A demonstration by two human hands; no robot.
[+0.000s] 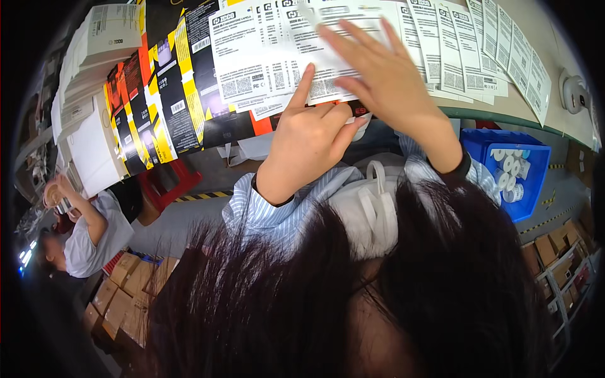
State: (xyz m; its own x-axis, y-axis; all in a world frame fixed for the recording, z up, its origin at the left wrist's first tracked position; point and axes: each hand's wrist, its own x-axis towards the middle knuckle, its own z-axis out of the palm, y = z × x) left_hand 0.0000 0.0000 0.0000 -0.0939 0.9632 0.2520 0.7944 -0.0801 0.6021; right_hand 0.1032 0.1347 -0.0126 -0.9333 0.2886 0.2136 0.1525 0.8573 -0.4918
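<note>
Overlapping white printed sheets (238,53) lie in a row along the table, covered with black text and square codes. My left hand (307,142) is at their near edge, its index finger stretched onto a sheet and its other fingers curled in. By its thumb shows a small white piece (361,128); whether the fingers grip it is hard to see. Spread over the top of a sheet, my right hand (387,79) has its fingers apart and nothing visible in them. A blurred pale strip (307,14) is beside its fingertips.
Black, yellow and red printed packaging sheets (165,94) cover the table's left part, beside stacked white sheets (104,38). More printed sheets fan out rightward (463,47). A blue bin (535,183) with white rolls stands below the right edge. Another person (101,230) is at far left, near cardboard boxes (126,296).
</note>
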